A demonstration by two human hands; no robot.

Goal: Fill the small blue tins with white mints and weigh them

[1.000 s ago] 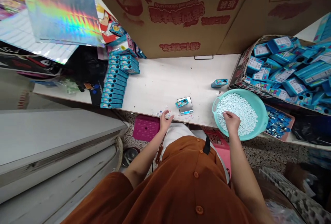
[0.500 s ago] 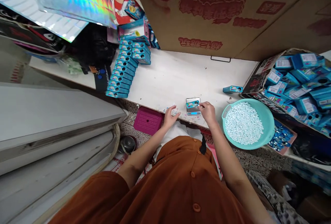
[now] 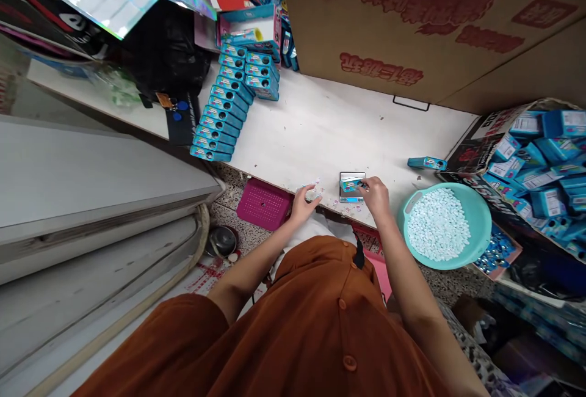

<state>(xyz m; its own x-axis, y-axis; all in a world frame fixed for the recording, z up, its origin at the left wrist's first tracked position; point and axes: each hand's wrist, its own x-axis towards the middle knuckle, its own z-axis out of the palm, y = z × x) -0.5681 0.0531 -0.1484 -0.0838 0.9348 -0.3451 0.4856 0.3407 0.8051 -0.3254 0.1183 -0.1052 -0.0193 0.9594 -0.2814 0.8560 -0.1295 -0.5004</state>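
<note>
A small blue box [image 3: 350,185] stands on a small scale [image 3: 351,200] with a lit blue display, near the table's front edge. My right hand [image 3: 374,194] is at the box's right end, its fingers pinched together; what they hold, if anything, is too small to make out. To the left, my left hand [image 3: 304,203] rests by the table edge with thumb and fingers apart and nothing between them. Tiny pale scraps [image 3: 319,189] lie between that hand and the scale. Right of my right hand sits a turquoise basin [image 3: 481,226] of white pellets [image 3: 437,226].
Rows of blue boxes [image 3: 220,119] stand at the back left. A lone blue box [image 3: 426,163] is behind the basin. A carton [image 3: 462,143] full of blue boxes is at the right. A large cardboard box [image 3: 320,30] borders the back of the white table [image 3: 320,122].
The camera view has shifted and turned slightly. My right hand remains at the box on the scale, and my left hand stays open by the table edge.
</note>
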